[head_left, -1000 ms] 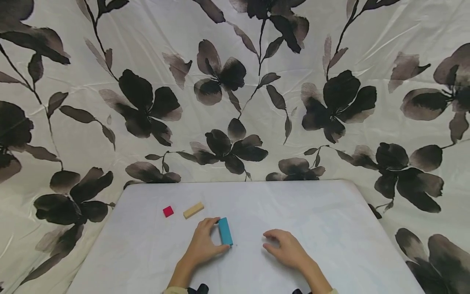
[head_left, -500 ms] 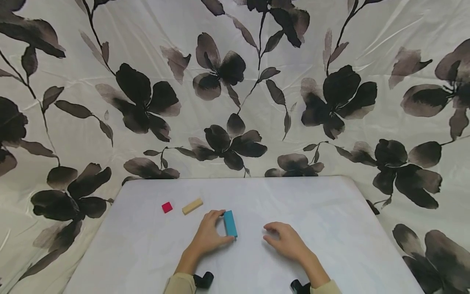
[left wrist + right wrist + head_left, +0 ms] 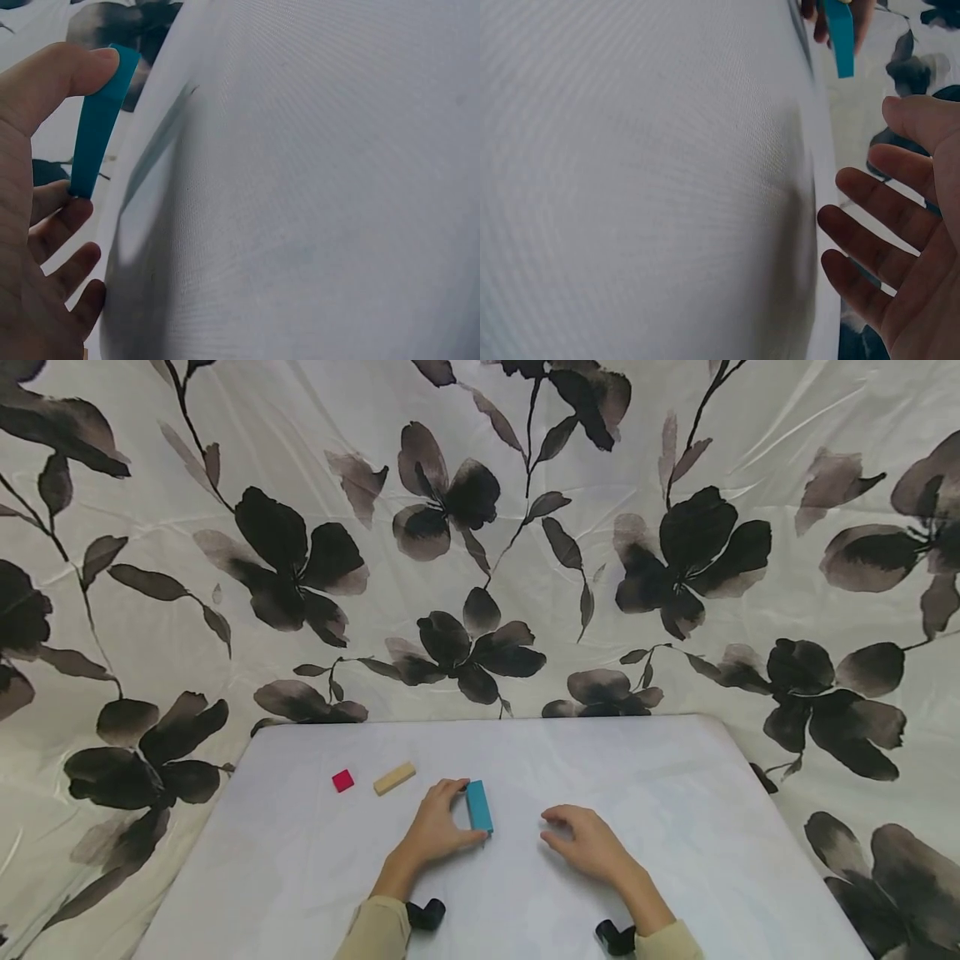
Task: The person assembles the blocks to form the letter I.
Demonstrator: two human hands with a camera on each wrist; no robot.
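A blue rectangular block [image 3: 479, 807] is pinched lengthwise by my left hand [image 3: 435, 828], thumb on its near end and fingertips on its far end. In the left wrist view the block [image 3: 103, 124] hangs a little above the white surface, its shadow beside it. My right hand [image 3: 588, 843] hovers to the right of the block, holding nothing, its fingers relaxed and apart. The right wrist view shows this hand [image 3: 907, 225] with spread fingers, and the blue block [image 3: 841, 41] beyond it.
A red cube [image 3: 342, 781] and a tan wooden block [image 3: 394, 778] lie on the white table [image 3: 600, 760], left of and behind my left hand. A floral cloth [image 3: 555, 635] hangs behind the table. Black wrist devices [image 3: 426, 915] sit at both wrists.
My left hand has carried the blue block to the right, closer to my right hand. The right hand stays almost in place. The head view has shifted slightly.
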